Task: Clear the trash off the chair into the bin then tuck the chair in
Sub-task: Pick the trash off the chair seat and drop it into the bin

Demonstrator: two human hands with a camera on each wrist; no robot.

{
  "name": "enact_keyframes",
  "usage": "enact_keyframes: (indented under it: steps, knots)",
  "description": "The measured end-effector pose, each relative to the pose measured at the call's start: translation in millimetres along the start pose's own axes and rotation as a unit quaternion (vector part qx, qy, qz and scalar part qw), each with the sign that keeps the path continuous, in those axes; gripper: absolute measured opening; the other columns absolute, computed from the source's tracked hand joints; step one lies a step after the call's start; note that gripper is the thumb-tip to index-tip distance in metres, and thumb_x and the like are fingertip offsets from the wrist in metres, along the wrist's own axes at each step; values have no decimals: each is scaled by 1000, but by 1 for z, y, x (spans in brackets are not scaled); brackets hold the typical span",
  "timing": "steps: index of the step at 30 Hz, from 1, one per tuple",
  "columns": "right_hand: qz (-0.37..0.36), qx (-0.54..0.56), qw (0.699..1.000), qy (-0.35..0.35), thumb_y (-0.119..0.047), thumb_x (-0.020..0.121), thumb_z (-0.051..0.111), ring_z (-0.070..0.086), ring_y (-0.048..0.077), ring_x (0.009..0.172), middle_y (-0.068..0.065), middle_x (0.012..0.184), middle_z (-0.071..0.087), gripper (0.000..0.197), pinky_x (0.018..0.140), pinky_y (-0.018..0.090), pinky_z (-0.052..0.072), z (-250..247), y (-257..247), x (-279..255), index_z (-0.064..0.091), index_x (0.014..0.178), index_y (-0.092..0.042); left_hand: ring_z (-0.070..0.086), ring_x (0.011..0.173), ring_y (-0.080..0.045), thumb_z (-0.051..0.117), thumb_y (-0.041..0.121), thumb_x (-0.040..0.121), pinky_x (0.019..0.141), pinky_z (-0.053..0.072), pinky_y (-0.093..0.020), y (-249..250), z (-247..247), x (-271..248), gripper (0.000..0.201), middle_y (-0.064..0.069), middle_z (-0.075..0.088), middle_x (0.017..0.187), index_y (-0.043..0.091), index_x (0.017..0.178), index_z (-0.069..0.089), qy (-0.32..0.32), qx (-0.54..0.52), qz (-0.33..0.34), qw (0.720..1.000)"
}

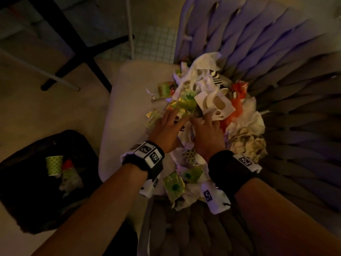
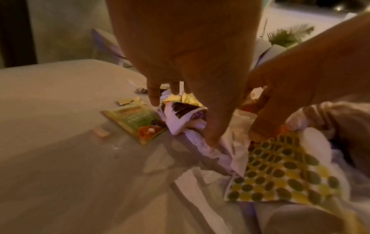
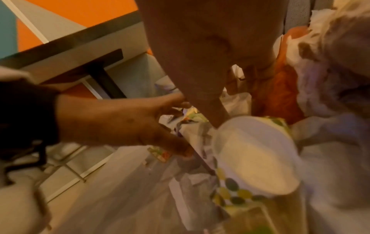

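A heap of trash (image 1: 203, 100) covers the chair's cream seat (image 1: 125, 108), against its woven rope back (image 1: 276, 52). In it are green wrappers, white holed card (image 1: 215, 104), orange plastic (image 1: 236, 106) and crumpled tissue (image 1: 247, 141). My left hand (image 1: 172, 119) reaches into the heap's left side with its fingers spread. In the left wrist view its fingertips (image 2: 212, 140) touch crumpled white paper beside a green snack wrapper (image 2: 138, 121). My right hand (image 1: 206, 119) lies next to it, fingers straight. It touches a dotted napkin (image 2: 280, 171) and a white paper cup (image 3: 254, 155). Neither hand holds anything.
The black bin (image 1: 27, 182) stands on the floor left of the chair, with a dotted cup (image 1: 54, 165) and some scraps inside. Black table legs (image 1: 73, 43) and a thin white pole (image 1: 130, 24) stand beyond the seat. Green pouches (image 1: 173, 185) lie near my wrists.
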State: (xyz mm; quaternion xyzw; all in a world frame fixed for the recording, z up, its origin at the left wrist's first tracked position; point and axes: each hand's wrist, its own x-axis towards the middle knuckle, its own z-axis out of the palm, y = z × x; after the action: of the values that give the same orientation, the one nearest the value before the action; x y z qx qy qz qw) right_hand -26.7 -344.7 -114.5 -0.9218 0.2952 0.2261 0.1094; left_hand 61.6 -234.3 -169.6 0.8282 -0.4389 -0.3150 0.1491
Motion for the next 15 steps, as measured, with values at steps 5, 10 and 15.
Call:
enact_keyframes:
  steps: [5,10,15]
  knots:
    - [-43,28,999,6,-15,84,54,46,47,110,24,144,32,47,82,46,44,1,13,6,40,129,-23,3,145,-39,65,29,83,98,36,-55,5,2,22,77,-9,10,158,34,147,22,-54,73,-8,996]
    - [-50,140,989,4,-21,80,58,48,44,110,16,130,45,53,88,45,43,-17,23,-1,40,130,-22,32,131,-40,53,0,79,90,43,-55,4,-6,17,50,-18,42,139,14,127,53,27,6,2,1000]
    - [-45,314,946,63,-19,84,52,43,23,114,11,123,44,34,92,28,35,-43,32,-5,54,118,-21,49,117,-38,49,15,73,87,48,-50,-6,-27,-4,42,-16,56,127,11,113,60,139,-81,13,987]
